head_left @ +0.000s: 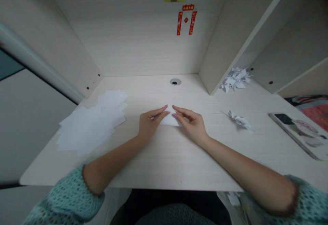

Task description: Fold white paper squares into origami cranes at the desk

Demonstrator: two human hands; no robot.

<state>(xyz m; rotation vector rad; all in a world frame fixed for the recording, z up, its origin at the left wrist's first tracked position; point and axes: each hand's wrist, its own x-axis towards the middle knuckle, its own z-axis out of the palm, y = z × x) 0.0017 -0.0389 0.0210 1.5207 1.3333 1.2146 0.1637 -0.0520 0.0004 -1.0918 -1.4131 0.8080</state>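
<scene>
A small folded white paper [169, 119] lies on the pale wooden desk [164, 163] in the middle. My left hand [150, 122] presses on its left side, fingers stretched and close together. My right hand [190, 122] presses on its right side in the same way, fingertips meeting the left hand's above the paper. Most of the paper is hidden under the fingers.
A loose stack of white sheets [91, 124] lies at the left. A folded paper figure [239, 119] sits to the right, with a heap of several more [234, 79] further back. A phone [298, 132] lies at the right edge. A cable hole [175, 81] is at the back.
</scene>
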